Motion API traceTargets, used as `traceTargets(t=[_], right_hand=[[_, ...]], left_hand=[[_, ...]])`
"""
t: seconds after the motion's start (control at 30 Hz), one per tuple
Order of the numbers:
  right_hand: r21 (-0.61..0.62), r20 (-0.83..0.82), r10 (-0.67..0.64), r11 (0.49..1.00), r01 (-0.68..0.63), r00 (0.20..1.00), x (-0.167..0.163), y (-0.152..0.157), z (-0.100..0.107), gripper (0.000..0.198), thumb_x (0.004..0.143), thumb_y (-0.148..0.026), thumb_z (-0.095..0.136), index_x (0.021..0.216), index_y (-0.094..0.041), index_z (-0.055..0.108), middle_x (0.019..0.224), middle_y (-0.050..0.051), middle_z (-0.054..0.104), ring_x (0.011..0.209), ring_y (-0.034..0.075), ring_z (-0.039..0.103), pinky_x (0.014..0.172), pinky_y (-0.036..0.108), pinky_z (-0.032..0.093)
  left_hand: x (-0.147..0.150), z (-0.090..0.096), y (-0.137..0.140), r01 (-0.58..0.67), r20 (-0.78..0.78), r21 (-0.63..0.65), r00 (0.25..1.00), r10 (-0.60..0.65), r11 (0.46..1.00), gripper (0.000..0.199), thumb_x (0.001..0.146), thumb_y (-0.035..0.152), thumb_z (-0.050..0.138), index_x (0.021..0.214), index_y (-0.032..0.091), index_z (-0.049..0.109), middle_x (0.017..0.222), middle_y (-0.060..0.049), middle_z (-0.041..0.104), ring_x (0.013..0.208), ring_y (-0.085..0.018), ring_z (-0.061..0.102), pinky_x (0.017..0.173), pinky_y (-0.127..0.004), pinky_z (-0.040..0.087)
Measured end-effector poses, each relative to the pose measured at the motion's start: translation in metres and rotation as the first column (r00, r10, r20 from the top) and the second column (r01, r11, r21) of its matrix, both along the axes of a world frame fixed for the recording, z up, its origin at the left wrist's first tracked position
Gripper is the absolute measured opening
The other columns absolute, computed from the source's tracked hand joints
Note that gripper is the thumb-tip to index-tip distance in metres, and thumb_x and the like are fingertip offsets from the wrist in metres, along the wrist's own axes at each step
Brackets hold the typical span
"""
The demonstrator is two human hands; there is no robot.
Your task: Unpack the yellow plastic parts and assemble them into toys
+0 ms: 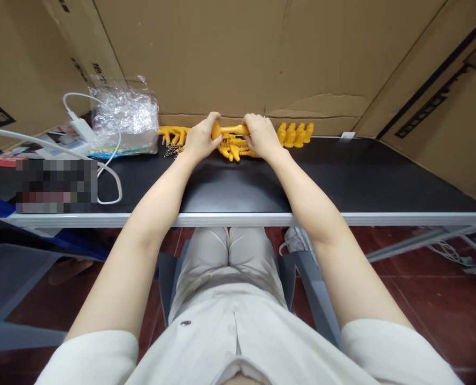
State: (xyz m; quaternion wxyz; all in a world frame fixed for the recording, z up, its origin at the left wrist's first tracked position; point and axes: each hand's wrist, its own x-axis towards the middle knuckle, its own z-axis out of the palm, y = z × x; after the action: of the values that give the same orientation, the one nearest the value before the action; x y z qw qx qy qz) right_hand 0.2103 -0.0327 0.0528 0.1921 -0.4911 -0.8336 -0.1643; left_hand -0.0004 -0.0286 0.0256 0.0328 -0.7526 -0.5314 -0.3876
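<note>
Both hands are at the far side of the black table, with a long, ridged yellow piece point(233, 130) spanning the gap between them. My left hand point(200, 140) is closed on its left end, thumb and fingers curled round it. My right hand point(262, 136) grips the right end, fingers bent over it. Beneath and between the hands lies a pile of other yellow pieces point(233, 152), some with finger-like prongs. Left of my left hand are branching yellow pieces point(174, 133), with small dark curly bits point(171, 148) by them. Several bottle-shaped yellow pieces point(296, 135) stand beside my right hand.
Clear plastic wrap point(125, 115) over a colourful packet stands back left. A white cable point(115, 182) with a plug point(81, 127) loops near a blurred-out patch. Cardboard point(238, 59) walls off the table's back and right. The table's pale front edge point(238, 219) runs under my forearms.
</note>
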Motion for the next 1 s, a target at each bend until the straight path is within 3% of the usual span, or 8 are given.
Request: traceTargets(t=[0.17, 0.37, 0.6, 0.83, 1.0], right_hand=[[0.024, -0.027, 0.014, 1.000, -0.013, 1.000, -0.0011, 0.0003, -0.0001, 0.039, 0.109, -0.027, 0.033, 0.139, -0.014, 0.056, 0.129, 0.019, 0.064, 0.128, 0.036, 0.056, 0.107, 0.050, 0.043], [-0.048, -0.008, 0.119, 0.992, -0.119, 0.993, -0.0006, 0.0060, -0.0062, 0.042, 0.107, -0.031, 0.042, 0.141, -0.013, 0.057, 0.139, 0.021, 0.065, 0.130, 0.037, 0.056, 0.110, 0.053, 0.041], [-0.026, 0.001, 0.075, 0.997, -0.075, 0.997, -0.0017, 0.0050, -0.0058, 0.038, 0.106, -0.028, 0.042, 0.134, -0.014, 0.064, 0.137, 0.020, 0.067, 0.132, 0.038, 0.056, 0.113, 0.056, 0.036], [0.053, -0.047, 0.103, 0.994, -0.101, 0.994, -0.0024, 0.0081, -0.0064, 0.043, 0.106, -0.040, 0.036, 0.134, -0.025, 0.065, 0.131, 0.018, 0.069, 0.124, 0.041, 0.049, 0.110, 0.065, 0.036], [0.049, -0.038, 0.101, 0.994, -0.099, 0.994, -0.0032, 0.0059, -0.0054, 0.038, 0.110, -0.039, 0.038, 0.130, -0.018, 0.062, 0.133, 0.019, 0.066, 0.129, 0.037, 0.051, 0.115, 0.060, 0.031]], left_hand=[[-0.0014, 0.0007, -0.0001, -0.017, -0.006, -0.020, 1.000, 0.017, 1.000, 0.052, 0.088, 0.029, 0.062, 0.140, 0.026, 0.059, 0.121, -0.010, 0.077, 0.121, -0.031, 0.073, 0.110, -0.041, 0.052], [-0.0043, -0.0003, 0.0000, -0.070, -0.050, 0.006, 0.996, 0.070, 0.998, 0.054, 0.085, 0.025, 0.063, 0.138, 0.026, 0.061, 0.126, -0.009, 0.077, 0.120, -0.032, 0.073, 0.110, -0.041, 0.053], [-0.0013, 0.0006, -0.0022, -0.039, -0.027, -0.034, 0.999, 0.038, 0.999, 0.058, 0.083, 0.026, 0.064, 0.141, 0.028, 0.059, 0.125, -0.008, 0.078, 0.122, -0.031, 0.072, 0.109, -0.039, 0.054], [-0.0023, -0.0005, 0.0026, -0.028, 0.013, -0.037, 0.999, 0.029, 0.999, 0.052, 0.083, 0.025, 0.063, 0.134, 0.026, 0.059, 0.110, -0.008, 0.078, 0.114, -0.032, 0.075, 0.105, -0.043, 0.053], [-0.0018, -0.0007, 0.0023, -0.025, 0.041, -0.008, 0.999, 0.026, 1.000, 0.049, 0.079, 0.022, 0.065, 0.127, 0.025, 0.062, 0.099, -0.005, 0.077, 0.100, -0.028, 0.075, 0.097, -0.040, 0.056]])
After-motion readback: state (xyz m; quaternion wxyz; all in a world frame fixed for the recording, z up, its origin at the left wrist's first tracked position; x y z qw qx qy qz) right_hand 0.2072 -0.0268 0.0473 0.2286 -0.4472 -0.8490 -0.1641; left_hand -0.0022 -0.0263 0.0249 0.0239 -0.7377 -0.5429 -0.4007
